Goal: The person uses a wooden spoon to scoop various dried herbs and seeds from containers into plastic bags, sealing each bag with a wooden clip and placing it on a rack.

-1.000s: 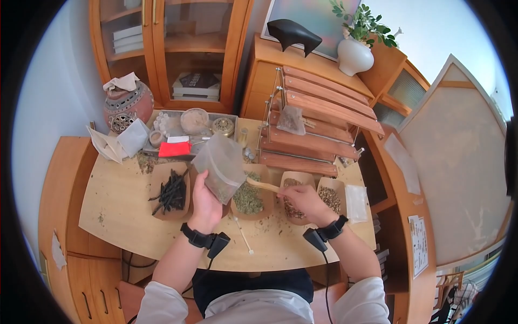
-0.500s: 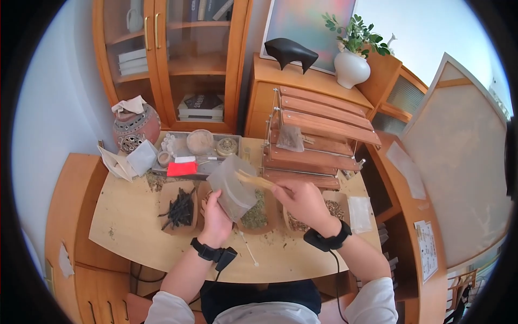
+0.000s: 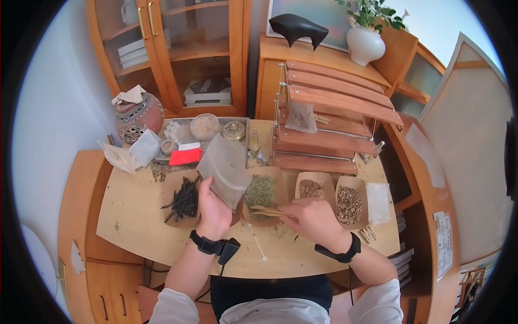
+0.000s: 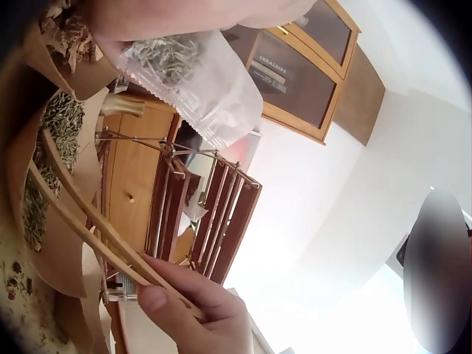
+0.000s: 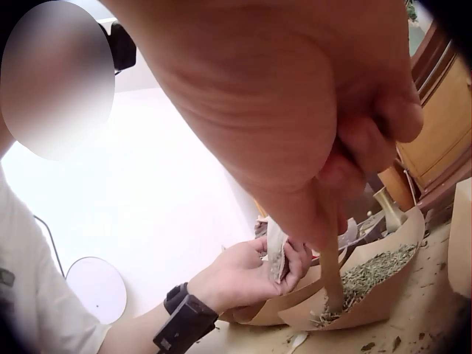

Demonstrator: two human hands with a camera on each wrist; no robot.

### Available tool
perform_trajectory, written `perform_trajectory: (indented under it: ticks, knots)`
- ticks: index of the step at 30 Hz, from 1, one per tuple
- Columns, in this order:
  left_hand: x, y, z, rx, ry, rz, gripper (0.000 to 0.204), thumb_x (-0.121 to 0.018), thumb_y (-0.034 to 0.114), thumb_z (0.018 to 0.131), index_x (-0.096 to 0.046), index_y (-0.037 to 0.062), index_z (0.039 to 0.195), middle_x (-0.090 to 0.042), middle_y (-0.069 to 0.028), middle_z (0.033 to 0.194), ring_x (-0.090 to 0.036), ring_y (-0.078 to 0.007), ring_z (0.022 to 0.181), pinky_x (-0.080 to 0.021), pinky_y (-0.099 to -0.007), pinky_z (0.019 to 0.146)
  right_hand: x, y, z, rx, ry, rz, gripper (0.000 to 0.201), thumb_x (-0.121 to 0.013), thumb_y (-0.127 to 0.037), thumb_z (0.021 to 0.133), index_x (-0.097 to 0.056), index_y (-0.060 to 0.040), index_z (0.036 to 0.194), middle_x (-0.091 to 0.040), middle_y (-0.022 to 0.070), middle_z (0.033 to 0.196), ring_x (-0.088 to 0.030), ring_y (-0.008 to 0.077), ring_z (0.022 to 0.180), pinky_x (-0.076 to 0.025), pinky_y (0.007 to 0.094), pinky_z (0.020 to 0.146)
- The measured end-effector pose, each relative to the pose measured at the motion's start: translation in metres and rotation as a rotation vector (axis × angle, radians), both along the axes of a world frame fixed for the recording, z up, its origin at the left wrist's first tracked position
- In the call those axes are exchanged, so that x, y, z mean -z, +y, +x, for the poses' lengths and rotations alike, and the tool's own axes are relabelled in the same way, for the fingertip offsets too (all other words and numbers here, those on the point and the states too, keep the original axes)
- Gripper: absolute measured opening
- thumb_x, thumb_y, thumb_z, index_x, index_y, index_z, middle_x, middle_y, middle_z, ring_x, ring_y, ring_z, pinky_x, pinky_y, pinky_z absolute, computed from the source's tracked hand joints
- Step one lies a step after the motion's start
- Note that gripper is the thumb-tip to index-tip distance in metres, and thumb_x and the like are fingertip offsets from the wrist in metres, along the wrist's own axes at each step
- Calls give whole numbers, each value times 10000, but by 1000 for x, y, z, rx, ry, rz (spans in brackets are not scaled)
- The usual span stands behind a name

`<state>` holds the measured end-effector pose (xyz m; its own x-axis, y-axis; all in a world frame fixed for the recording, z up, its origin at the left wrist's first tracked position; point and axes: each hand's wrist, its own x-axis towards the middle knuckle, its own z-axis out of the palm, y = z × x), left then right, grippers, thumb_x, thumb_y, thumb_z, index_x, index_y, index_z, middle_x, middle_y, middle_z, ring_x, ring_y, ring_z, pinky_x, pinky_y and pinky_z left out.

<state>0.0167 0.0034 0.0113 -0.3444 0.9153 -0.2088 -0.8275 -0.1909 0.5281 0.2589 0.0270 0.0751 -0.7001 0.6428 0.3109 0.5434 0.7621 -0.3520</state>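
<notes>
My left hand grips a clear plastic bag from below, tilted over the row of paper trays. Inside the bag, the left wrist view shows dried green herb pieces at its lower end. Wooden tongs are pinched in my right hand. Their tips reach into the paper tray of chopped green herbs, as the right wrist view also shows. Between the two arms of the tongs there is a narrow gap in the left wrist view.
Left of the herbs stands a tray of black strips; to the right are trays of reddish bits and brown pieces. A thin white stick lies in front. Behind rise a wooden slatted rack and a grey tray.
The tongs went from beside the bag up to its mouth, then down into the green herbs with my right hand. My left hand keeps hold of the bag. The head view has shifted.
</notes>
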Motion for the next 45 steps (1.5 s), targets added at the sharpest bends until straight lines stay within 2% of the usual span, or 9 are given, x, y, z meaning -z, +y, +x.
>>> perform_trajectory:
  ticks: [7, 12, 15, 21, 23, 24, 36, 43, 45]
  knots:
    - [9, 4, -5, 20, 30, -18, 493, -403, 331, 996, -420, 73, 1415, -544, -92, 1363, -535, -272, 1221, -423, -404, 1021, 10, 27, 5, 186, 3, 44, 113, -687, -179, 796, -732, -90, 848, -641, 115, 680, -650, 320, 658, -529, 412, 594]
    - [-1, 4, 1, -11, 56, -51, 480, -402, 304, 1001, -420, 71, 1420, -550, -93, 1357, -540, -271, 1224, -425, -401, 1030, 16, 31, -15, -20, 111, -74, 144, -689, -173, 794, -749, -100, 903, -701, 139, 797, -676, 321, 722, -548, 405, 651]
    - [-3, 3, 5, -9, 79, -59, 470, -400, 301, 1005, -431, 70, 1413, -559, -94, 1348, -546, -272, 1222, -431, -398, 1025, 18, 35, -12, 23, 52, -85, 151, -692, -177, 792, -753, -100, 907, -700, 137, 789, -678, 315, 718, -550, 404, 656]
    - [-6, 3, 6, 8, 80, -120, 430, -381, 305, 1014, -474, 79, 1368, -604, -88, 1275, -600, -260, 1125, -494, -389, 916, 11, 49, 1, 160, 190, -42, 88, -663, -167, 783, -705, -95, 753, -662, 115, 680, -665, 311, 646, -541, 418, 616]
    - [-6, 3, 6, 16, 95, -150, 414, -374, 305, 1017, -492, 85, 1347, -623, -84, 1236, -622, -249, 1069, -512, -383, 865, 10, 49, -3, 91, 125, -136, 157, -694, -200, 808, -751, -85, 898, -690, 127, 759, -675, 307, 709, -549, 402, 663]
    - [-1, 2, 0, 81, 123, -71, 486, -388, 324, 1008, -406, 84, 1430, -524, -91, 1393, -540, -278, 1236, -456, -436, 996, 17, 48, -7, 42, 144, -120, 157, -694, -200, 809, -751, -86, 900, -690, 127, 759, -674, 307, 708, -549, 402, 661]
    - [2, 0, -5, 50, 73, -56, 483, -402, 315, 1009, -404, 84, 1433, -535, -83, 1379, -538, -260, 1242, -448, -411, 1021, -5, 68, 30, 311, 31, -254, 182, -624, -216, 848, -738, -78, 818, -667, 161, 723, -660, 354, 717, -538, 441, 668]
    - [-1, 2, -2, 24, 88, -82, 480, -400, 308, 1010, -401, 79, 1432, -530, -89, 1386, -531, -261, 1254, -439, -413, 1037, 5, 71, 20, 165, -65, -514, 231, -630, -273, 878, -733, -69, 847, -683, 159, 767, -665, 358, 770, -531, 447, 724]
    - [-11, 3, 6, -2, 92, -126, 412, -387, 303, 1017, -467, 85, 1358, -596, -80, 1261, -600, -240, 1103, -502, -377, 892, 9, 68, 17, 97, -95, -502, 241, -631, -288, 882, -730, -69, 863, -686, 155, 773, -667, 356, 777, -530, 447, 734]
